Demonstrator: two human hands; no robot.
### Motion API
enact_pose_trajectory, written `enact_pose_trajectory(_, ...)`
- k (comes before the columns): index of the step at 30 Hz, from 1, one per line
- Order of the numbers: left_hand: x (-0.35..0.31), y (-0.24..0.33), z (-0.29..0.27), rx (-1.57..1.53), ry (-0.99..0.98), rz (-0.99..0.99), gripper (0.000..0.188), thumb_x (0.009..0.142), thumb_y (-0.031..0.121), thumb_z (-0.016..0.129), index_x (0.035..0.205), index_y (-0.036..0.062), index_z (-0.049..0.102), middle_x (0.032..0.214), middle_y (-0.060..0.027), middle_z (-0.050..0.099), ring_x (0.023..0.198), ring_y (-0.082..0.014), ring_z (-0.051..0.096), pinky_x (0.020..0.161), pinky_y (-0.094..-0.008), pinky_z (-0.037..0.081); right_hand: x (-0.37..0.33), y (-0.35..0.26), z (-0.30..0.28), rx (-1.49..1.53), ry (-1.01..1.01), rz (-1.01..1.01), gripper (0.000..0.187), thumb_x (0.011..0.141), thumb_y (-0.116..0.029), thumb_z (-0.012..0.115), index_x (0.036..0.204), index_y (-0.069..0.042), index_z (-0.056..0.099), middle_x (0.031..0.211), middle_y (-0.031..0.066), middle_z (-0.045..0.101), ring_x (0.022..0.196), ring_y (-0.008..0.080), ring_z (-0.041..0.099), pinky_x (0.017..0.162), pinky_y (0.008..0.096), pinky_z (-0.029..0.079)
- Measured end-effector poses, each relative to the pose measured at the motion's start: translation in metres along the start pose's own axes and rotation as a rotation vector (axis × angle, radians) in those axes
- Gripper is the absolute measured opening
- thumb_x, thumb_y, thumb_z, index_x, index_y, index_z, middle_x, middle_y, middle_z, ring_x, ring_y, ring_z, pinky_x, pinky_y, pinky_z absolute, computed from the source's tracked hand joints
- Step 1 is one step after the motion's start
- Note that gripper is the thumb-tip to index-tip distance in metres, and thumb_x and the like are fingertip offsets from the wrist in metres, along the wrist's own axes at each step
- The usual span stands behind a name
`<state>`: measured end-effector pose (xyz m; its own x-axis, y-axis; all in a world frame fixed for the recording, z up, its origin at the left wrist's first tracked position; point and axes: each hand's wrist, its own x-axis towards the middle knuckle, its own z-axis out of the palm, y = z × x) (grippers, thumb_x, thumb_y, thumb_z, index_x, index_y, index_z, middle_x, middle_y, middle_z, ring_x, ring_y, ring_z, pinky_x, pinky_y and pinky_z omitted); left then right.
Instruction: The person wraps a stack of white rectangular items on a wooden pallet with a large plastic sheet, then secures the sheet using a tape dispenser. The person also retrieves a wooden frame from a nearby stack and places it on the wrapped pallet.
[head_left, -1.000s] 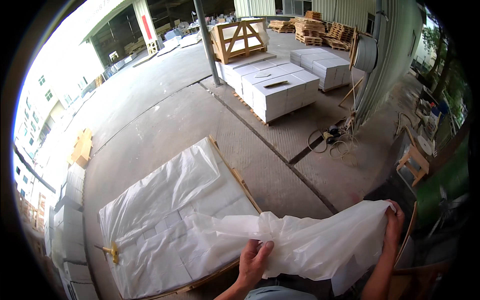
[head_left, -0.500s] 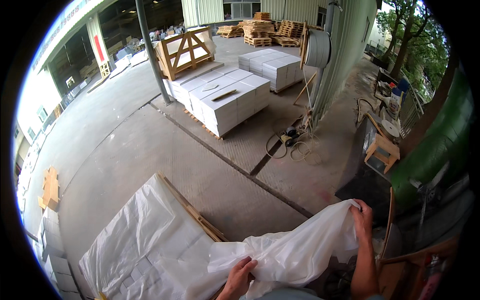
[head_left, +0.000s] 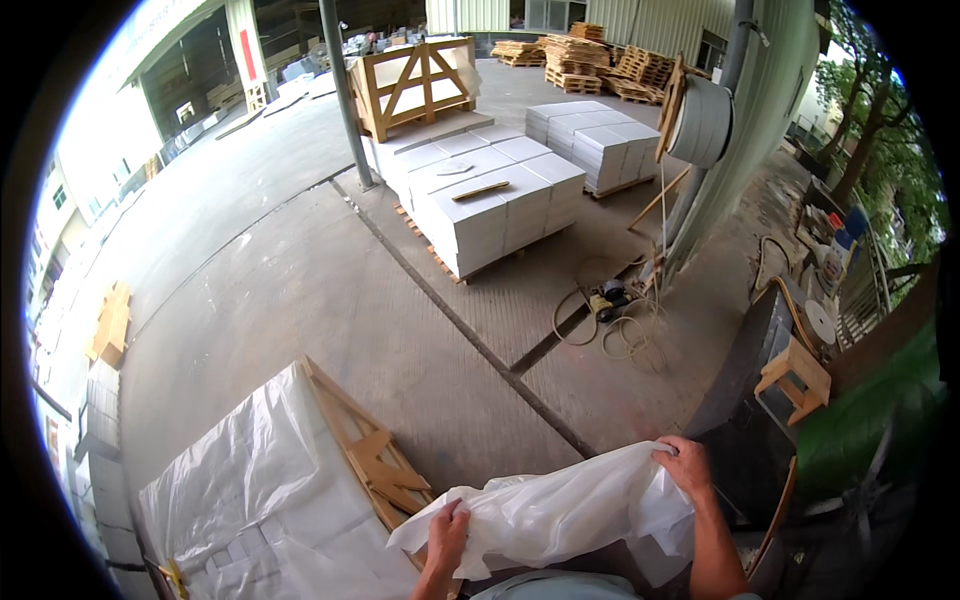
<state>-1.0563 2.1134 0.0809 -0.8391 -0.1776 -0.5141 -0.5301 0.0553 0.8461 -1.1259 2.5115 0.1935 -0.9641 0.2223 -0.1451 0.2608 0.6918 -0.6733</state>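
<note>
A translucent white plastic sheet (head_left: 570, 505) hangs bunched between my two hands. My left hand (head_left: 447, 532) grips its left end, fingers closed round the film. At the upper right corner my right hand (head_left: 684, 466) pinches the sheet, the arm reaching out farther. Left of the held film, more clear plastic (head_left: 240, 460) drapes over a wooden crate, with pale grey blocks or slabs dimly showing through. The crate's wooden frame (head_left: 375, 455) stands bare along its right side, close to my left hand.
White stacks (head_left: 500, 225) on pallets stand ahead, beside a grey post (head_left: 348, 100). A hose and tool (head_left: 612, 300) lie on the floor near a floor channel. At right are a small wooden stool (head_left: 795, 380) and a green curved object (head_left: 885, 440).
The held sheet has come away from the crate's edge, baring more of the wooden frame. My left hand has moved left and up, my right hand lower. The view has turned left.
</note>
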Motion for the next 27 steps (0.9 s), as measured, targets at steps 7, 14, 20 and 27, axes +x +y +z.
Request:
enact_pose_trajectory(7,0.038,0.034,0.021,0.879,0.382,0.235,0.025,0.09,0.03,0.048,0.097,0.0101,0.062,0.072,-0.0203,0.064,0.067,-0.0412,0.062,0.064,-0.0524,0.048,0.129,-0.009,-0.007,0.177,-0.523,-0.152,0.03,0.073,-0.011,0.067,0.102,-0.001,0.065,0.088,0.0099,0.067,0.079,0.0168,0.062,0.074,0.0293,0.049)
enact_pose_trajectory(14,0.086,0.105,-0.01,0.569,0.874,0.385,0.015,0.091,0.016,0.051,0.091,0.0033,0.059,0.083,-0.0186,0.061,0.076,-0.0375,0.06,0.065,-0.0437,0.047,0.249,-0.095,0.064,0.152,-0.459,-0.351,0.024,0.072,-0.005,0.067,0.096,-0.003,0.065,0.086,0.0113,0.066,0.077,0.0188,0.063,0.07,0.029,0.048)
enact_pose_trajectory(20,0.187,0.176,-0.08,0.557,0.962,0.436,0.013,0.09,0.011,0.052,0.087,0.0002,0.059,0.096,-0.0178,0.057,0.084,-0.0354,0.055,0.072,-0.0417,0.044,0.35,-0.206,0.128,-0.02,-0.121,-0.731,0.017,0.073,-0.008,0.068,0.089,-0.007,0.064,0.081,0.0093,0.059,0.072,0.0278,0.061,0.064,0.0352,0.048)
enact_pose_trajectory(27,0.274,0.265,-0.172,0.553,1.09,0.649,0.019,0.091,0.013,0.053,0.079,-0.0012,0.056,0.073,-0.0132,0.056,0.068,-0.0274,0.053,0.065,-0.0373,0.043,0.444,-0.288,0.189,-0.317,-0.256,-0.825,0.014,0.074,-0.013,0.068,0.088,-0.01,0.065,0.086,0.01,0.059,0.079,0.0316,0.06,0.069,0.0399,0.049)
